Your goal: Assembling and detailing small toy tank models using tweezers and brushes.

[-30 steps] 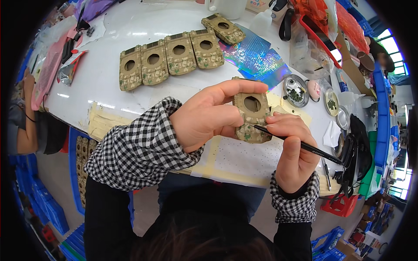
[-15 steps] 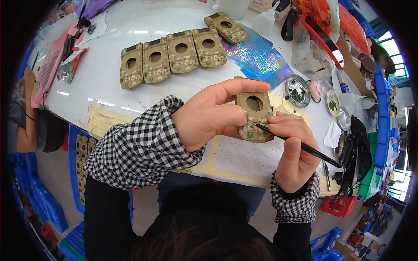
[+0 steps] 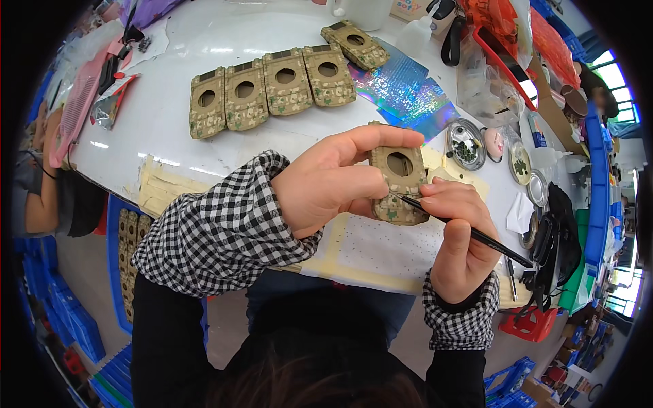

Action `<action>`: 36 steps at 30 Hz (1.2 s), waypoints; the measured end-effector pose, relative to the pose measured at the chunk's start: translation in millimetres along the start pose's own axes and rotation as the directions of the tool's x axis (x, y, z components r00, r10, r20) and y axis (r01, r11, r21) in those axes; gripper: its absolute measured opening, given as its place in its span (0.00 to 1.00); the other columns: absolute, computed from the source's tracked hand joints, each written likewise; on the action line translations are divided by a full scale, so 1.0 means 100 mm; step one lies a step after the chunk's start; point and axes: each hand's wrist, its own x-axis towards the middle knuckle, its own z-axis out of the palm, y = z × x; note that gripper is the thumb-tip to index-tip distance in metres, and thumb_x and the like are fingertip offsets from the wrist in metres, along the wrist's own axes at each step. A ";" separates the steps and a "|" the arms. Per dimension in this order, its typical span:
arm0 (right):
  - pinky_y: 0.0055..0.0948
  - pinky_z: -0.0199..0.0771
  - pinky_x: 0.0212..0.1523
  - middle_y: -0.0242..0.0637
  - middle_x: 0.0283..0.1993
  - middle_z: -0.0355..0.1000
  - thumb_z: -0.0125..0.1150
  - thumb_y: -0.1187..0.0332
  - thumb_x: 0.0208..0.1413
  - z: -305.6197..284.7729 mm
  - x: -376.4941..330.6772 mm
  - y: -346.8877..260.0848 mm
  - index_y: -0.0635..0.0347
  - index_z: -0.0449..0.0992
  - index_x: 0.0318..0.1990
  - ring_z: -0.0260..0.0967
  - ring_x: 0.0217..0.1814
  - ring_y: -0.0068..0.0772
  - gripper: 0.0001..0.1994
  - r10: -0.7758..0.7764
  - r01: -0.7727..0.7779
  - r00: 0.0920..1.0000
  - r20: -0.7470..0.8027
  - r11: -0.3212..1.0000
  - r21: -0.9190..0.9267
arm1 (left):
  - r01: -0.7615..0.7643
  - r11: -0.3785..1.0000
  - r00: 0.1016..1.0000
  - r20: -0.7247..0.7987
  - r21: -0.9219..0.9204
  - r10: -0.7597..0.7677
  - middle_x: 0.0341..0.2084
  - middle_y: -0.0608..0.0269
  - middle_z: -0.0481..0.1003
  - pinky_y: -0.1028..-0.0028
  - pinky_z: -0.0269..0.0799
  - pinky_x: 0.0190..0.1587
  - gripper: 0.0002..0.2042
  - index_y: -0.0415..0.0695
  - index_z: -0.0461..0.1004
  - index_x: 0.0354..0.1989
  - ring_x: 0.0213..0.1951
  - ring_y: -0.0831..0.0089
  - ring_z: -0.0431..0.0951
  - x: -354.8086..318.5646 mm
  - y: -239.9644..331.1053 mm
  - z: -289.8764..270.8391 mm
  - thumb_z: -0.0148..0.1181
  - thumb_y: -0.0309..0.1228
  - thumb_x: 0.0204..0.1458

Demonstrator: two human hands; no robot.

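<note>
My left hand [image 3: 333, 180] is closed around a camouflage-patterned toy tank hull [image 3: 400, 178] with a round hole in its top. Its fingers span the far and left sides of the hull. In my right hand [image 3: 464, 234] are slim black pointed tweezers [image 3: 486, 238], pinched between thumb and fingers. Their tip touches or nearly touches the hull's near part, close to my left fingertips; anything held at the tip is too small to make out. Several similar hulls [image 3: 284, 80] stand in a row farther up the table, with one more hull [image 3: 355, 45] set at an angle.
At the right are a round metal dish [image 3: 466, 160] of small dark green bits and another round tin [image 3: 520, 170]. Shiny holographic sheets [image 3: 408, 88] lie behind the hull. A speckled white sheet [image 3: 381, 248] covers the near edge. Another person's arm [image 3: 44, 183] shows at left.
Both hands, the hull and the tweezers shift very slightly in the picture, along with the table. The grip of each hand stays the same. The other person's arm at left has moved slightly.
</note>
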 end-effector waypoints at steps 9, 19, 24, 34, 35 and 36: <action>0.42 0.67 0.53 0.42 0.37 0.75 0.52 0.70 0.59 0.00 0.01 -0.02 0.65 0.77 0.38 0.72 0.45 0.41 0.09 -0.015 0.016 1.000 0.024 0.999 -0.027 | 0.001 1.000 1.000 -0.015 0.006 -0.001 0.52 0.55 0.67 0.64 0.71 0.55 0.30 0.39 0.57 0.62 0.53 0.67 0.70 -0.01 0.00 0.00 0.43 0.20 0.44; 0.42 0.68 0.52 0.40 0.37 0.75 0.53 0.67 0.59 0.01 0.01 -0.02 0.64 0.77 0.38 0.72 0.45 0.41 0.09 -0.038 0.039 0.999 0.021 0.998 -0.046 | -0.004 1.000 1.000 -0.018 0.005 0.004 0.51 0.55 0.68 0.68 0.72 0.52 0.30 0.39 0.58 0.62 0.52 0.69 0.71 -0.02 0.00 0.01 0.43 0.20 0.43; 0.42 0.68 0.52 0.41 0.37 0.75 0.53 0.66 0.60 0.00 0.01 -0.02 0.63 0.76 0.39 0.72 0.45 0.41 0.10 -0.049 0.049 0.999 0.019 0.998 -0.040 | 0.000 1.000 1.000 0.004 -0.016 0.000 0.51 0.55 0.68 0.69 0.71 0.53 0.30 0.39 0.58 0.62 0.52 0.70 0.71 0.00 -0.02 -0.01 0.43 0.20 0.44; 0.43 0.71 0.53 0.39 0.40 0.74 0.62 0.59 0.51 -0.05 0.01 -0.08 0.60 0.77 0.44 0.73 0.46 0.37 0.17 -0.249 0.305 0.945 0.214 0.906 -0.294 | -0.062 0.997 0.998 -0.017 0.037 0.063 0.51 0.59 0.68 0.70 0.70 0.53 0.31 0.40 0.57 0.63 0.52 0.72 0.71 -0.02 -0.01 -0.02 0.42 0.21 0.43; 0.43 0.73 0.53 0.39 0.40 0.74 0.62 0.58 0.51 -0.06 0.02 -0.09 0.59 0.77 0.44 0.74 0.46 0.35 0.17 -0.266 0.332 0.936 0.232 0.884 -0.328 | -0.089 0.994 0.996 -0.019 0.070 0.091 0.52 0.59 0.68 0.71 0.70 0.52 0.31 0.40 0.57 0.63 0.52 0.72 0.71 -0.02 -0.01 -0.02 0.42 0.20 0.43; 0.43 0.73 0.52 0.39 0.40 0.74 0.62 0.58 0.51 -0.05 0.02 -0.10 0.59 0.77 0.44 0.74 0.46 0.35 0.17 -0.269 0.344 0.931 0.246 0.873 -0.345 | -0.116 0.988 0.993 -0.021 0.104 0.119 0.52 0.59 0.68 0.71 0.70 0.52 0.31 0.40 0.58 0.63 0.52 0.73 0.71 -0.02 -0.03 -0.02 0.42 0.20 0.43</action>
